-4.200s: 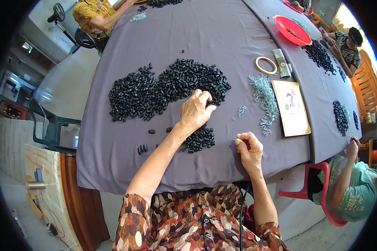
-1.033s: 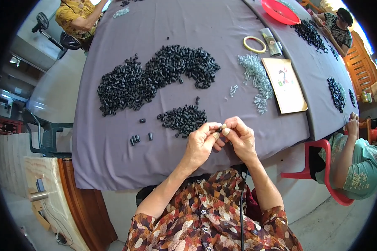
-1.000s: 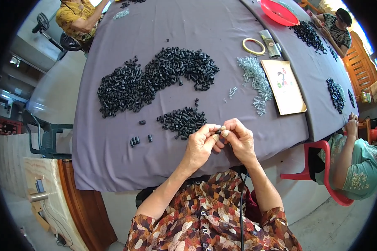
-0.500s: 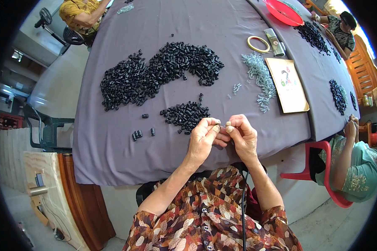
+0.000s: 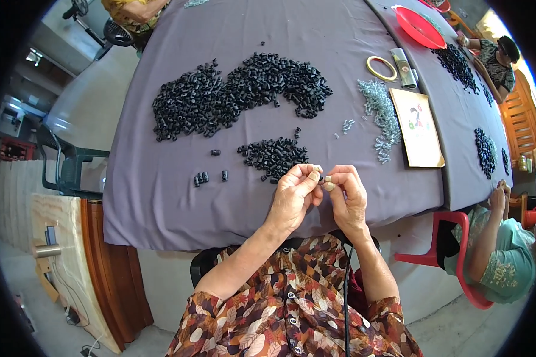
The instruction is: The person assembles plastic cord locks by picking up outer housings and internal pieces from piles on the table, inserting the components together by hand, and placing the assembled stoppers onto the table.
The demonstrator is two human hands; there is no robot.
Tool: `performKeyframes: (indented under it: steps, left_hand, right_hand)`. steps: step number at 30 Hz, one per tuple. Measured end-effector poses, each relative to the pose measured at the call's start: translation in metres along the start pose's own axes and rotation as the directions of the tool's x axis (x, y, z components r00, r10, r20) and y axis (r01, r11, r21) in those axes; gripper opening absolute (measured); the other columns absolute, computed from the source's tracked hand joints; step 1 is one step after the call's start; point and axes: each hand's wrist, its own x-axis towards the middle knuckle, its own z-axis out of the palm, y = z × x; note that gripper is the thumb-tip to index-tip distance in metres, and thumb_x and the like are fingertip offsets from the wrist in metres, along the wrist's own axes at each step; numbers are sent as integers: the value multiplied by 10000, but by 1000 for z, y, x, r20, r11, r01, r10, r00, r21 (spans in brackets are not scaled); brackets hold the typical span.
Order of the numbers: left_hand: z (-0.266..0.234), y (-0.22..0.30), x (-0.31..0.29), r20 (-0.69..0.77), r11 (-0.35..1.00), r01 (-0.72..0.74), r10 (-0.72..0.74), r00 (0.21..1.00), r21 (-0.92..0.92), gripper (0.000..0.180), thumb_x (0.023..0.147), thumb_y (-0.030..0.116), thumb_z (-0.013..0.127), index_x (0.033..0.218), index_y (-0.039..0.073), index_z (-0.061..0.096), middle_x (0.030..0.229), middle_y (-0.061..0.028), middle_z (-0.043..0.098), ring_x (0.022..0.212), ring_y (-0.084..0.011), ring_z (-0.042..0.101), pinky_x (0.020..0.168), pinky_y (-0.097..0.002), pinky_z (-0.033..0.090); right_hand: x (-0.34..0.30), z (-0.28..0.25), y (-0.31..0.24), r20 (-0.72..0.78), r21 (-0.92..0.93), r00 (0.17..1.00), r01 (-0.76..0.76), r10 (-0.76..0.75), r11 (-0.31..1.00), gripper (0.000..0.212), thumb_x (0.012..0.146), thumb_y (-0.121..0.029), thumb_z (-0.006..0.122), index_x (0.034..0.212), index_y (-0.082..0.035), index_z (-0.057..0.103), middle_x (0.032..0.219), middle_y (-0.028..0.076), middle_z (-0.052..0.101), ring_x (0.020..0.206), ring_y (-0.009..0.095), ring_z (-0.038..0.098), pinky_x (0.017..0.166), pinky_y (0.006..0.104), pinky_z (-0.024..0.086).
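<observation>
Over the near edge of the cloth-covered table, my left hand [image 5: 293,195] and my right hand [image 5: 346,199] meet with thumbs and forefingers pinched. A small dark piece [image 5: 321,178] shows between the fingertips, mostly covered by them. Which hand bears its weight is hard to see. Just beyond my left hand lies a small heap of short black plastic cylinders [image 5: 273,156]. Several joined black pieces [image 5: 202,178] stand in a short row to the left, with a single one [image 5: 224,175] beside them and another [image 5: 215,152] lying on its side.
A large heap of black pieces [image 5: 190,98] spreads farther back. To the right are clear small parts [image 5: 381,113], a booklet [image 5: 420,128], a tape roll [image 5: 382,68] and a red basin [image 5: 420,28]. Other people sit around the grey tablecloth [image 5: 161,202].
The whole view has shifted slightly, so the table's things sit a little to the right. My hands stay together; the dark piece between the fingertips shows more now.
</observation>
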Motion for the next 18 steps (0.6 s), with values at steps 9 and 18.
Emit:
performKeyframes:
  steps: [9, 18]
  left_hand:
    - [-6, -4, -2, -25, 998, -19, 20, 999, 57, 89, 905, 96, 535, 951, 23, 559, 751, -53, 589, 608, -117, 561, 550, -227, 479]
    - [-20, -2, -10, 5, 997, 3, -3, 1000, 74, 71, 911, 91, 525, 948, 32, 537, 759, -53, 580, 620, -116, 568, 535, -233, 482]
  right_hand:
    - [-2, 1, -2, 3, -40, 1000, 2, -2, 999, 110, 763, 60, 590, 821, -5, 523, 829, 95, 550, 674, 182, 547, 588, 276, 455]
    - [-3, 4, -6, 87, -96, 995, 47, -39, 994, 135, 739, 65, 601, 809, -14, 517, 812, 99, 550, 657, 216, 546, 584, 295, 456]
